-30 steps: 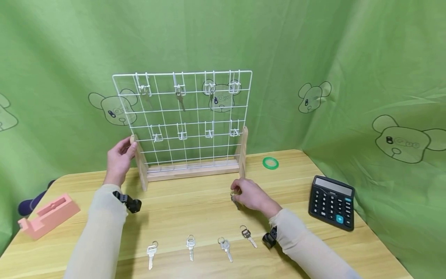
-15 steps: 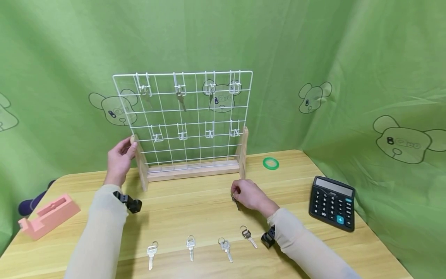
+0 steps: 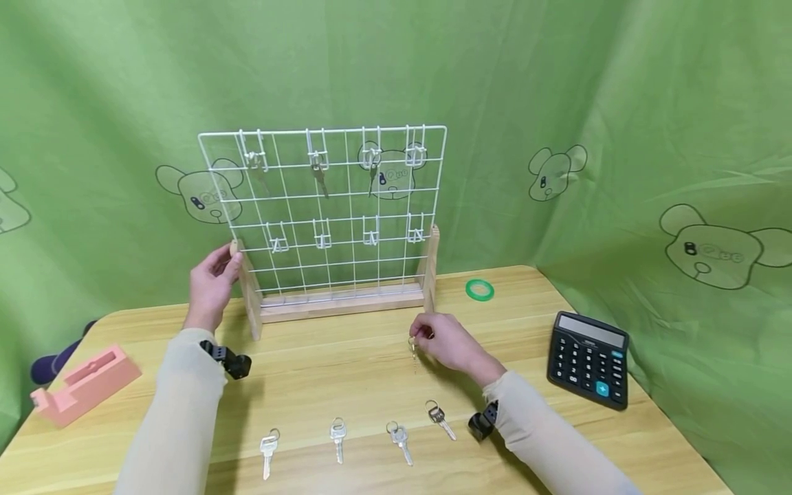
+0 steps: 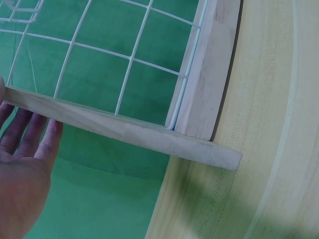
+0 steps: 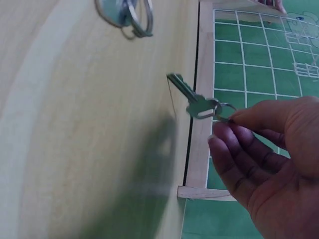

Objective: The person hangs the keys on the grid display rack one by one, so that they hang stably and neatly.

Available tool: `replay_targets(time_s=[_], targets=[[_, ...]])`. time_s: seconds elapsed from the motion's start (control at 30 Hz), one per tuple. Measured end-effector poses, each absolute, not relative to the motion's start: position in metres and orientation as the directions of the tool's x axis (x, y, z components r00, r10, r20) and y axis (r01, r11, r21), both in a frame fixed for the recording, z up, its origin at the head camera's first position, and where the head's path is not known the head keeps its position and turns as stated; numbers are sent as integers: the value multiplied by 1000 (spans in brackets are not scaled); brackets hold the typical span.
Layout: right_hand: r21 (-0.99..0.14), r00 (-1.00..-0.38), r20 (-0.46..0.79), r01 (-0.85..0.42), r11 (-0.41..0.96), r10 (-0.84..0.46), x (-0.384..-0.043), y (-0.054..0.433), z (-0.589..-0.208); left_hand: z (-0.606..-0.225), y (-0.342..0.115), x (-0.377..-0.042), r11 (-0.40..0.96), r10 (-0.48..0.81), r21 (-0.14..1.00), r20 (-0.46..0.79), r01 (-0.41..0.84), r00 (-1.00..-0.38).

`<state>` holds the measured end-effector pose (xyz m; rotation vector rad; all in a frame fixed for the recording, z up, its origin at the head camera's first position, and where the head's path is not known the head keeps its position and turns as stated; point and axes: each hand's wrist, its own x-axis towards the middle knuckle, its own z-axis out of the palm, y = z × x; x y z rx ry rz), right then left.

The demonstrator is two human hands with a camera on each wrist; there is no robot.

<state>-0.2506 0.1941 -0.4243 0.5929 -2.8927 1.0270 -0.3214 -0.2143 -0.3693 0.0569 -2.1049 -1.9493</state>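
Turning in the right hand [image 5: 279,154], the key [image 5: 200,105] now shows thin and pale to the head view, where half a second ago it looked darker and slanted more. The hand has also shifted slightly, near the foot of the rack [image 3: 343,304]. Thumb and finger pinch the ring [image 5: 230,104], so the key hangs from it, blade toward the table [image 3: 322,385] (whether the tip touches the wood is hard to tell). That looks like an adjustment of how the key sits in the grasp rather than a step finished: the rack's load is unchanged, with three keys [image 3: 320,180] hanging on the upper hooks, and the rightmost upper hook [image 3: 416,155] and the lower hooks [image 3: 371,238] showing none. The left hand [image 3: 212,285] has not moved noticeably; it grips the left post [image 3: 249,295] between thumb and fingers, which probably steadies the rack. Four more keys [image 3: 338,433] lie spaced out near the front, the rightmost a little further back, with a calculator [image 3: 588,361] well to the right
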Motion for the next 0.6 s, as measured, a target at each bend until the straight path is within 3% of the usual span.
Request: replay_targets(time_s=[0.33, 0.6], targets=[[-726, -923, 135, -341, 598, -361, -248, 198, -418, -369, -215, -320, 104, -210, 985, 159, 140, -965], [-750, -931, 145, -324, 577, -335, -248, 197, -413, -368, -215, -320, 124, -204, 982, 165, 142, -965]])
